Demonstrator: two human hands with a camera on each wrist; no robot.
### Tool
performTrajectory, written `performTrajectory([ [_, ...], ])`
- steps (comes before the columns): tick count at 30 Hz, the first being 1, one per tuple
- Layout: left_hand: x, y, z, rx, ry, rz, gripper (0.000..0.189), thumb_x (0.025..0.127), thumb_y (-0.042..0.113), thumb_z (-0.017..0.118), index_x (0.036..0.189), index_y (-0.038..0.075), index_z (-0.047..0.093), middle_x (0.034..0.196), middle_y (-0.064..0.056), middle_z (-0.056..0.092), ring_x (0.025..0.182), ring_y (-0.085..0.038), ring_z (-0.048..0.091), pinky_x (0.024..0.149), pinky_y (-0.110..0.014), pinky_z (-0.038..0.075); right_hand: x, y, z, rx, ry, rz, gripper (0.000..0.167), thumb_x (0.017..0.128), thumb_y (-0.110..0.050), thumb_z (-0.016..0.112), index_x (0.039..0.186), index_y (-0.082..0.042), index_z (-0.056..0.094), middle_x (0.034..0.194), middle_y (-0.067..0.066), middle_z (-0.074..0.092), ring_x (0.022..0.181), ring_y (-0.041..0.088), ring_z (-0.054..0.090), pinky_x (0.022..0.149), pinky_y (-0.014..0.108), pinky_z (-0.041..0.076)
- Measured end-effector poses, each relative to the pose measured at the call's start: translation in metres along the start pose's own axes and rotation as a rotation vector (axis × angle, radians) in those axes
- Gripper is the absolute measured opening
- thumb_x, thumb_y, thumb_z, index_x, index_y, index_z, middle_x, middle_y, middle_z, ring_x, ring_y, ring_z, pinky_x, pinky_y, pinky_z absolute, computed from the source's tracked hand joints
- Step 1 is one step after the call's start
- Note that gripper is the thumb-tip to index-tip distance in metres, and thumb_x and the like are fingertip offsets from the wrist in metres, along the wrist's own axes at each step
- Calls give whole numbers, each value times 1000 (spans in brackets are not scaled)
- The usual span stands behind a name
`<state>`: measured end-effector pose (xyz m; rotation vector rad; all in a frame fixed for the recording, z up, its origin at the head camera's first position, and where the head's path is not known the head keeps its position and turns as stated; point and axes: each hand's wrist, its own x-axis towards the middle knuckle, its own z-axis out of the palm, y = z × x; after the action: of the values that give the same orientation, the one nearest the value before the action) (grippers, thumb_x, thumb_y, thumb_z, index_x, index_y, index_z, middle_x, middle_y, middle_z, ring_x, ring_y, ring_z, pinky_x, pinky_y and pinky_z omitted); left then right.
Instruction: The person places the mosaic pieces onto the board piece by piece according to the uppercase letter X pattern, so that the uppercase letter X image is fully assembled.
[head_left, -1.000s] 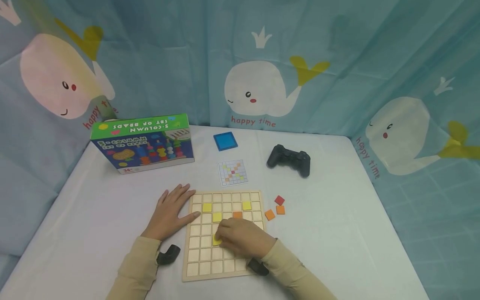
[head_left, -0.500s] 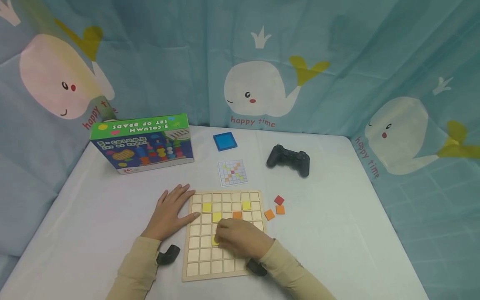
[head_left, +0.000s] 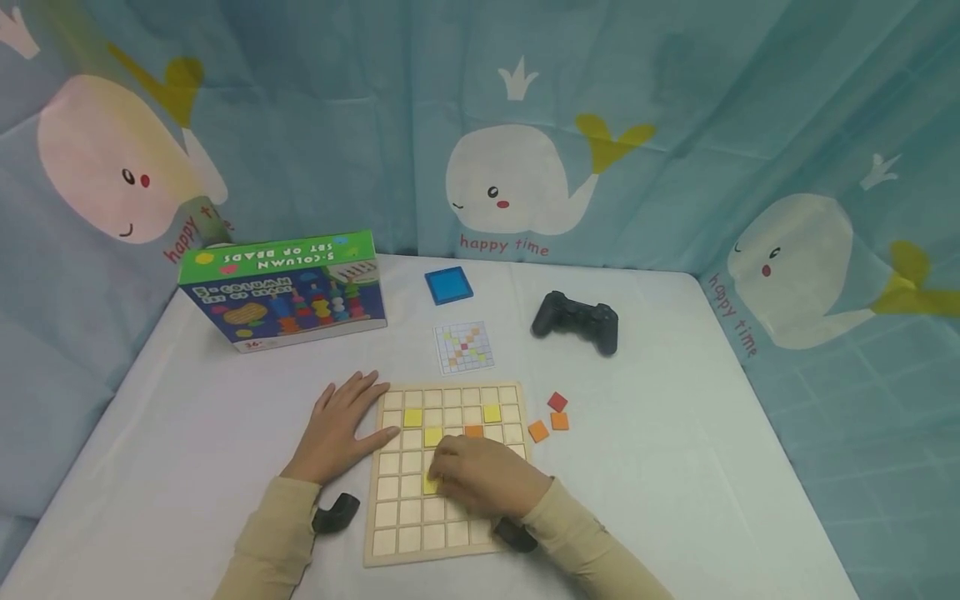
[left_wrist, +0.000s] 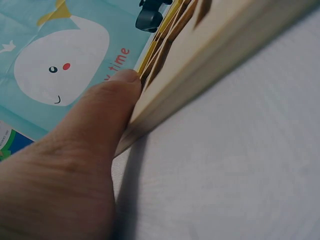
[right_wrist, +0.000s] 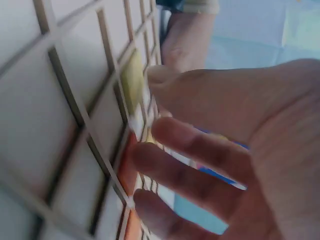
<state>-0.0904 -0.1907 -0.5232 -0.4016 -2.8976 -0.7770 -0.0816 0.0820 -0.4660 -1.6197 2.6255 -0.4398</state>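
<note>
My right hand (head_left: 487,477) is over the middle of a wooden grid board (head_left: 386,542), its fingertips at a yellow tile (head_left: 431,484) that they partly cover in the head view. From the right wrist, the thumb tip is right beside a yellow tile (right_wrist: 132,82) in its cell, with the fingers loosely bent and spread apart. Orange tiles (right_wrist: 128,165) sit in cells below it. My left hand (head_left: 337,429) lies with spread fingers along the board's left side. Its thumb (left_wrist: 107,100) rests on the board's edge in the left wrist view.
Right of the board lie a red tile (head_left: 557,402) and two orange tiles (head_left: 538,431). Behind it are a printed pattern card (head_left: 465,347), a blue square tray (head_left: 449,285) and a black game controller (head_left: 575,322). A bead-set box (head_left: 285,292) stands at back left.
</note>
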Motion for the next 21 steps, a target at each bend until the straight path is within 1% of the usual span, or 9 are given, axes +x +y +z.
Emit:
performTrajectory([
  [3,-1,0,0,5,2,3,76,82,60,64,142,17,46,151,-9,38,143,-32,27,117,-56,12,-7,12,-8,58,81,43,8,91,-19,67,99,-19,66,101,-8,59,85,3,59,75,12,50],
  [5,-1,-1,0,6,3,2,76,82,61,64,142,18,46,151,-8,38,143,-32,26,117,-56,11,-14,23,-16,74,124,98,8,90,-17,68,97,-18,66,99,-7,59,84,4,59,73,13,51],
  [7,-1,0,0,7,8,1,76,82,61,63,142,18,46,151,-8,38,143,-31,26,117,-56,11,-25,35,-23,69,143,167,10,88,-15,69,98,-16,65,99,-7,59,86,4,59,73,15,52],
  [12,-1,1,1,8,14,2,76,82,61,64,141,17,46,151,-9,38,142,-32,27,117,-56,12,-56,60,-29,40,133,322,13,87,-9,69,97,-15,65,102,-7,61,93,7,61,79,24,55],
  [15,-1,0,0,9,10,0,75,82,60,64,141,17,46,151,-9,38,142,-32,27,117,-56,12,-70,69,-29,16,124,377,13,85,-9,72,95,-15,66,99,-6,62,94,8,62,82,26,55],
  [18,0,0,0,9,5,-1,75,82,60,64,141,18,46,151,-9,38,143,-32,26,117,-56,12,-79,73,-28,0,111,408,14,83,-11,74,94,-16,67,97,-7,64,94,8,62,84,28,54],
  [21,-1,0,0,8,1,-6,75,82,60,64,141,18,46,151,-9,38,143,-32,26,117,-56,11,-84,76,-27,-3,117,402,16,82,-10,75,95,-16,68,97,-7,65,94,8,63,84,28,55],
])
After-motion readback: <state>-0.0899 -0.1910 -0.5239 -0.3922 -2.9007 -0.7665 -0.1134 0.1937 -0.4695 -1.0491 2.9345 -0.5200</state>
